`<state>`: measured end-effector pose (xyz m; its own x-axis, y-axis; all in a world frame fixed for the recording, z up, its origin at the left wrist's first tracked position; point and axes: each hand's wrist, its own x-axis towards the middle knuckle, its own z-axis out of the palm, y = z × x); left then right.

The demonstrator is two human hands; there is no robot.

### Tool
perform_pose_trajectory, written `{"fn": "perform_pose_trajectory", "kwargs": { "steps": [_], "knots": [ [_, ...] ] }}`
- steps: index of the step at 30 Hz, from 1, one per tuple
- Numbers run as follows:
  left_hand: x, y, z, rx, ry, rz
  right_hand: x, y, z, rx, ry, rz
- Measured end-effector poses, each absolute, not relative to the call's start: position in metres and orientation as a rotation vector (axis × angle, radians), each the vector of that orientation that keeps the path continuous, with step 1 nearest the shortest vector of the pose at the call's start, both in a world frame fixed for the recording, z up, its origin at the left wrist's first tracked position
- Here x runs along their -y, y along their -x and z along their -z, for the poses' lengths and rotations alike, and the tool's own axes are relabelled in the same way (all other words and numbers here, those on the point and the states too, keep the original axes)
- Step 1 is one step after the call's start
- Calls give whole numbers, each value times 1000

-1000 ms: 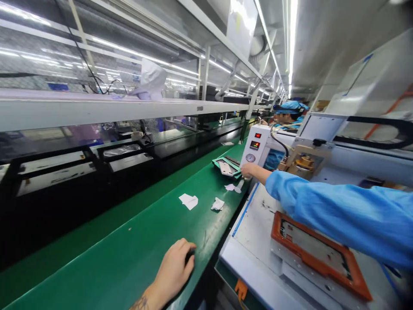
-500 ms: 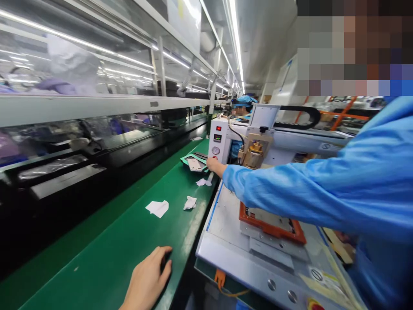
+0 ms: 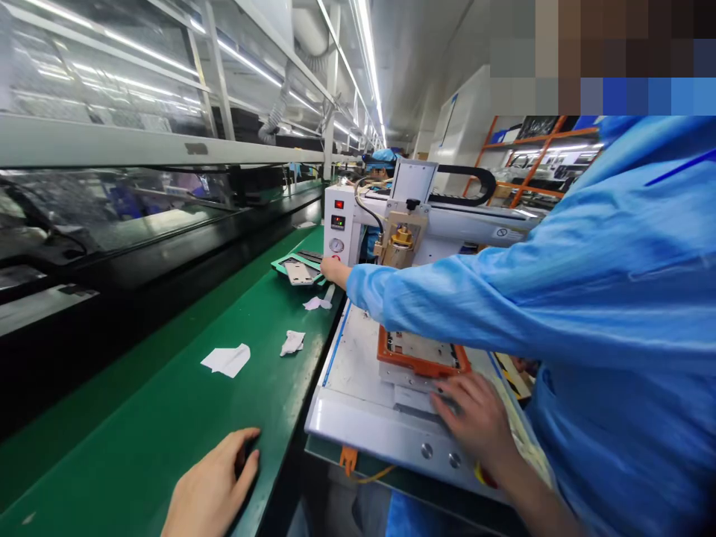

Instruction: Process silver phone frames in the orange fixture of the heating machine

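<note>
My left hand point(image 3: 212, 488) lies palm down on the near edge of the green conveyor belt point(image 3: 139, 440), fingers loosely spread, holding nothing. My right hand point(image 3: 475, 419), on a bare forearm, rests with flat, spread fingers on the white machine bed point(image 3: 358, 373), right in front of the orange fixture frame point(image 3: 419, 356). A co-worker in a blue coat point(image 3: 587, 298) stands close on my right. The co-worker's sleeved arm stretches over the bed, and that hand point(image 3: 334, 270) touches a teal tray point(image 3: 296, 267) on the belt.
Several crumpled white paper scraps point(image 3: 228, 359) lie on the belt. A white control box point(image 3: 338, 224) with a gauge and a brass dispensing head point(image 3: 400, 242) stands behind the fixture. A black glazed enclosure point(image 3: 139, 224) runs along the left. Another worker is farther down the line.
The view has swung right. My right hand has come into view and settled on the machine bed. My left hand stays on the belt edge, and the co-worker's hand stays at the teal tray.
</note>
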<state>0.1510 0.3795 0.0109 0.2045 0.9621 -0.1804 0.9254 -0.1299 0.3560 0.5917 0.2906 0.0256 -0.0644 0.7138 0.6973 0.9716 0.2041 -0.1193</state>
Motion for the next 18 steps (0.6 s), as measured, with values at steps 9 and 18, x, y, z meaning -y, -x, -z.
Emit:
{"fn": "perform_pose_trajectory", "kwargs": {
  "steps": [9,18],
  "knots": [
    [-378,-151,-15,-1724,-2131,-140,-340,-610,-66,2396,1502,832],
    [-378,-150,-10,-1719,-2139,-179,-345,-627,-79,2344,1458,806]
  ]
}}
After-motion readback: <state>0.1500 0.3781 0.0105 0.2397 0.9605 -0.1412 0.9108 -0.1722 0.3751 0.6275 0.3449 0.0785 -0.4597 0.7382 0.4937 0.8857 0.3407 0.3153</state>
